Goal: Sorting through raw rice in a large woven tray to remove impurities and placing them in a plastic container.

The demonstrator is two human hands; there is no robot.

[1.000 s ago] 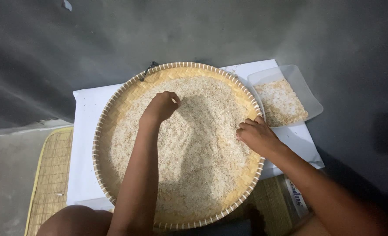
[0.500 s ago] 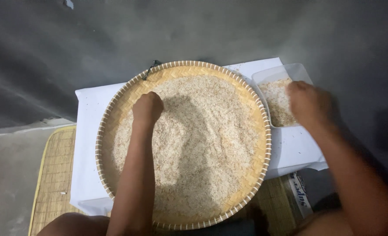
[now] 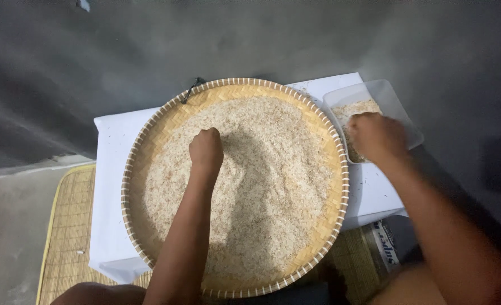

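A big round woven bamboo tray lies on a white cloth and holds a wide layer of pale rice grain. My left hand rests on the grain left of the tray's middle, fingers curled down into it. My right hand hovers over a clear plastic container to the right of the tray, fingers bunched over the grain inside. Whether either hand holds grains is hidden.
The white cloth covers a low surface under the tray. A woven straw mat lies at the left and below. A printed bag sits at the lower right. A dark grey wall fills the back.
My right hand left the tray's right side and moved right to the plastic container, where it now sits lower over the grain. My left hand slid slightly left and nearer on the grain.
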